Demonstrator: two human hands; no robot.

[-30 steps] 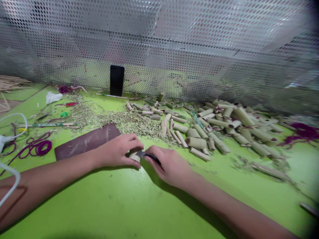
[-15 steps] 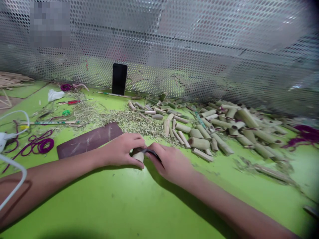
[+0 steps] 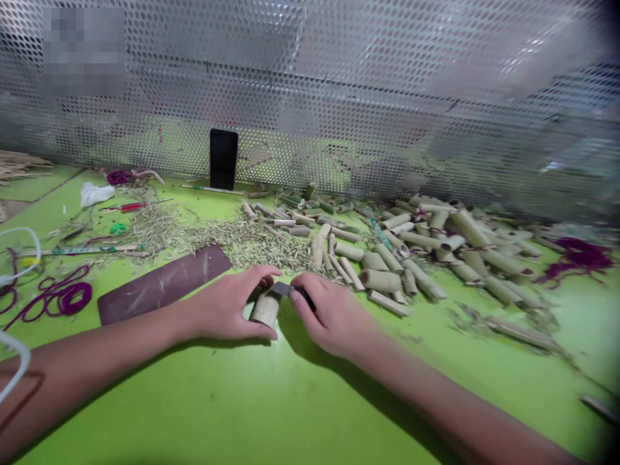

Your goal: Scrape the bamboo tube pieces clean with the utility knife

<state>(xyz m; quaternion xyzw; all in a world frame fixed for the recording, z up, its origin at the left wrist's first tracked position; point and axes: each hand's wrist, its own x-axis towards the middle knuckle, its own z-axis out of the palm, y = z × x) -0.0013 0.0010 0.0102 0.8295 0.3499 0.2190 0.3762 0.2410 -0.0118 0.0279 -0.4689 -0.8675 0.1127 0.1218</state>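
Note:
A short, pale bamboo tube (image 3: 265, 310) rests on the green tabletop (image 3: 232, 400). My left hand (image 3: 237, 302) curves around it, thumb on the near side and fingers on the far side. In my right hand (image 3: 332, 315) is a knife (image 3: 279, 289) with a dark handle, mostly hidden by the fingers. Its flat grey blade points left and lies at the tube's upper right end; whether it touches the tube I cannot tell.
A dark sandpaper sheet (image 3: 162, 284) lies behind my left forearm. Beyond the hands spread bamboo shavings (image 3: 261, 242) and a pile of cut bamboo tubes (image 3: 465, 242). A phone (image 3: 223, 159) leans against the perforated metal screen (image 3: 339, 97). Purple cord (image 3: 75, 298) and a white cable (image 3: 19, 361) are left.
The bamboo tube shows more between my left thumb and fingers, which have spread wider. The knife blade is now flatter and more visible. The whole view has shifted slightly.

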